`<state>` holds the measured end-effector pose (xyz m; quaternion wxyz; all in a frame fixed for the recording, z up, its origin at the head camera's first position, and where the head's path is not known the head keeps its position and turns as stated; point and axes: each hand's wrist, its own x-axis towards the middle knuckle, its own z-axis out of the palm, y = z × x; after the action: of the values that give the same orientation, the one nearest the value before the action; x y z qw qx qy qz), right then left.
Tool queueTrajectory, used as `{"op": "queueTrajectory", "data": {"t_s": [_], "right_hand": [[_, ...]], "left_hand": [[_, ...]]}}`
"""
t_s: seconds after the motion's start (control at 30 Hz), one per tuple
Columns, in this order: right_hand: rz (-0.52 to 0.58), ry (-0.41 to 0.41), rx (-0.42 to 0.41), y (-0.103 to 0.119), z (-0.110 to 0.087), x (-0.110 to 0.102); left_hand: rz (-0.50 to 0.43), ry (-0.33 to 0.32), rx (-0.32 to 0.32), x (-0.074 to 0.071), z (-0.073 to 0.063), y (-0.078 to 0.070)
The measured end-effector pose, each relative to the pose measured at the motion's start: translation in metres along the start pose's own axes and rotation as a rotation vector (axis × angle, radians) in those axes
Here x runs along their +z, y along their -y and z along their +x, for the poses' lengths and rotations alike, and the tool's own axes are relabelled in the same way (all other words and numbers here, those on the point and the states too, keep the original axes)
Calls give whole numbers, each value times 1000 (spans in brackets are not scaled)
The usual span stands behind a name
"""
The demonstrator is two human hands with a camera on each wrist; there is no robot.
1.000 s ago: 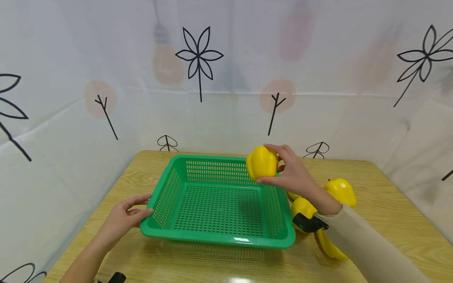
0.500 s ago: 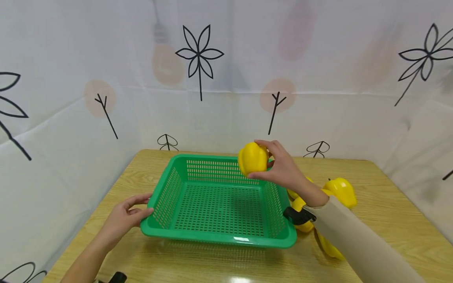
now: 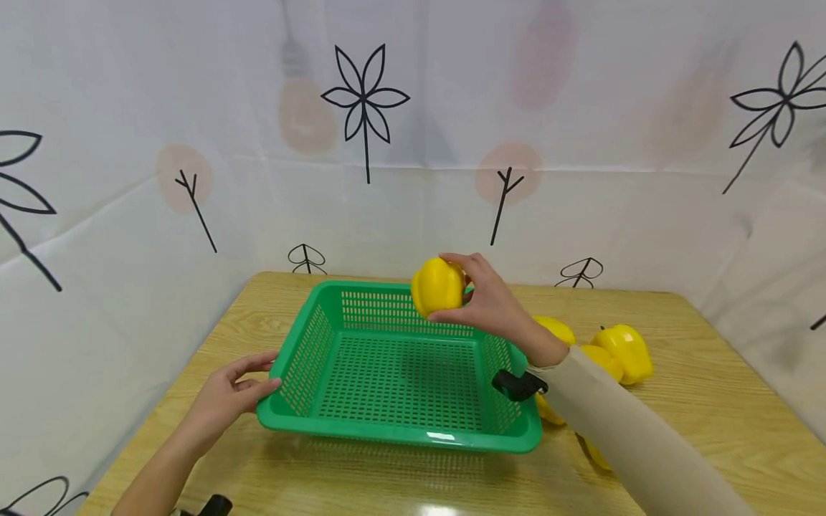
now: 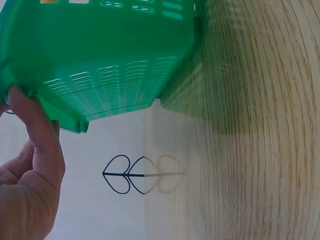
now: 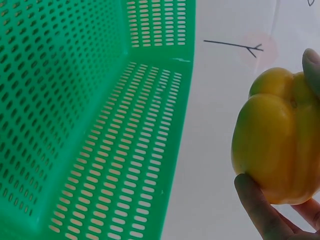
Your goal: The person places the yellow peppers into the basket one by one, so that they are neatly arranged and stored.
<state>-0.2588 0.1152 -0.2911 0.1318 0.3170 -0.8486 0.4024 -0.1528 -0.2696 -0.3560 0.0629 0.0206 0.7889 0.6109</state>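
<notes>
My right hand [image 3: 493, 304] holds a yellow bell pepper [image 3: 437, 288] between thumb and fingers, above the far right part of a green plastic basket [image 3: 400, 433]. The right wrist view shows the same bell pepper [image 5: 270, 142] close up, apart from the basket wall [image 5: 125, 150]. At the basket's left rim, my left hand [image 3: 222, 398] grips the edge with thumb and fingers. In the left wrist view, the left hand [image 4: 37, 165] is at the rim, beside the slotted side wall [image 4: 115, 85]. No items show inside the basket.
Right of the basket, several yellow peppers lie on the wooden table [image 3: 697, 401], among them a bell pepper [image 3: 627, 352] with a dark stem; the right sleeve [image 3: 632, 423] partly covers others. A white patterned cloth [image 3: 426, 215] hangs behind the table.
My right hand has carried the yellow bell pepper leftward and slightly upward, farther over the basket. The left hand and the basket stay nearly in place.
</notes>
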Motion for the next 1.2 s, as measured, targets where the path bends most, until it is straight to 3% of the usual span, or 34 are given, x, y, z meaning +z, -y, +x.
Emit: {"op": "queueTrajectory", "data": {"t_s": [0.73,1.2], "right_hand": [[43,75,38,7,27,48],[2,124,59,14,46,73]], "left_hand": [[-4,-1,-6,-1,0,2],[2,-6,-10,0,2,2]]}}
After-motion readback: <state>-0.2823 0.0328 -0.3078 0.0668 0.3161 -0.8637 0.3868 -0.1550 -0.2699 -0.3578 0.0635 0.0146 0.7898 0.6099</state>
